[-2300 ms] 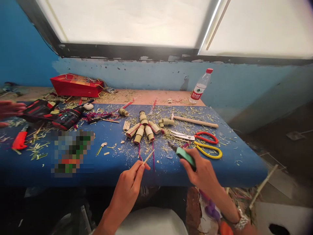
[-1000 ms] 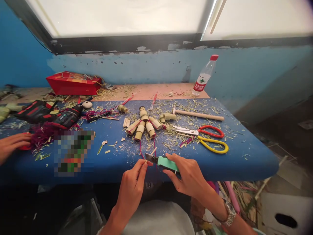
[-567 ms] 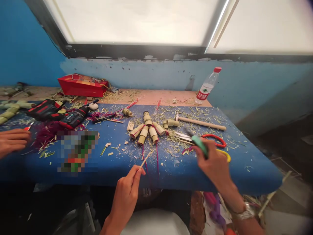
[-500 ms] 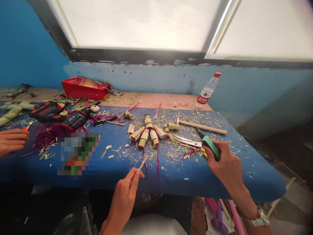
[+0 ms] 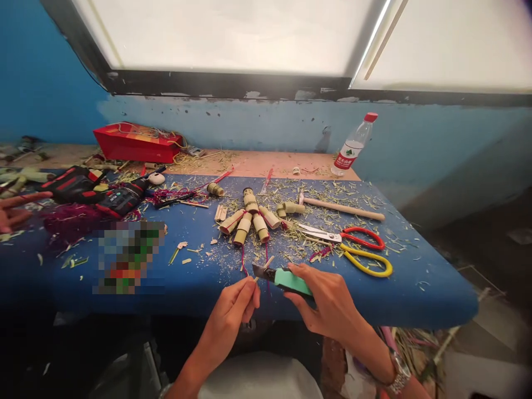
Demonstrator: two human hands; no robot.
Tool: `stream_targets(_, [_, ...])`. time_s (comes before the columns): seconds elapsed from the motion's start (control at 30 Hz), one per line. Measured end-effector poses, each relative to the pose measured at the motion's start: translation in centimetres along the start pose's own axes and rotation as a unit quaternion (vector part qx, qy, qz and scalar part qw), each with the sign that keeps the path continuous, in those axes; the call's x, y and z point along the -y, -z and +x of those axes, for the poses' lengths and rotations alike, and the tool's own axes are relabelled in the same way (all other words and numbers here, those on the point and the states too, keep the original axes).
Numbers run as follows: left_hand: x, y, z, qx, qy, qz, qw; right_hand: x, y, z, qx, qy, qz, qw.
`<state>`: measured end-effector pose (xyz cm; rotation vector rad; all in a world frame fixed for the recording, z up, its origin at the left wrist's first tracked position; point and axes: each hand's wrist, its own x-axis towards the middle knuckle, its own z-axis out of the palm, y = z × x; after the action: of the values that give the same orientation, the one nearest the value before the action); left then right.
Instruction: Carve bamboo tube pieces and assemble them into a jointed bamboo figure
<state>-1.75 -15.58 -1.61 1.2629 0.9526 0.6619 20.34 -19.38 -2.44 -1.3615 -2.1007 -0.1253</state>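
Note:
My left hand (image 5: pixel 233 307) pinches a thin pale wooden stick (image 5: pixel 269 261) near the table's front edge. In my right hand (image 5: pixel 328 296) is a green-handled utility knife (image 5: pixel 293 281), its dark blade beside the stick; whether it touches I cannot tell. Just beyond both hands lies a figure of bamboo tubes (image 5: pixel 250 204), tied with dark red cord (image 5: pixel 243 257) that trails toward me. Scissors (image 5: pixel 324 234) with one red and one yellow handle lie to the right of the figure, and a hammer (image 5: pixel 341 207) with a wooden handle rests behind them.
Bamboo shavings litter the blue table (image 5: pixel 432 299). At the left lie a power drill (image 5: pixel 122 198), tangled purple cord (image 5: pixel 70 221) and another person's hand (image 5: pixel 16 210). A red box (image 5: pixel 139 144) and a tilted water bottle (image 5: pixel 353 147) stand at the back.
My right hand has brought the utility knife left from over the scissors to the stick, uncovering the scissors' handles. My left hand has shifted slightly right. The other person's hand has moved.

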Motion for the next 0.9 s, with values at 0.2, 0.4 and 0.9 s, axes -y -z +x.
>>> stream_targets(0.2, [0.3,0.3,-0.2,0.029,0.033,-0.037,0.998,-1.0,1.0,0.4,-0.011,0.016,-0.051,0.999])
stream_targets(0.4, [0.3,-0.1,-0.1,0.050,0.056,-0.093,0.993,-1.0,0.8,0.4,-0.009,0.036,-0.075,0.997])
stream_targets(0.9, [-0.3,1.5,0.9,0.046,0.046,-0.131,0.989,-2.0,1.1,-0.5,-0.021,-0.068,0.017,0.997])
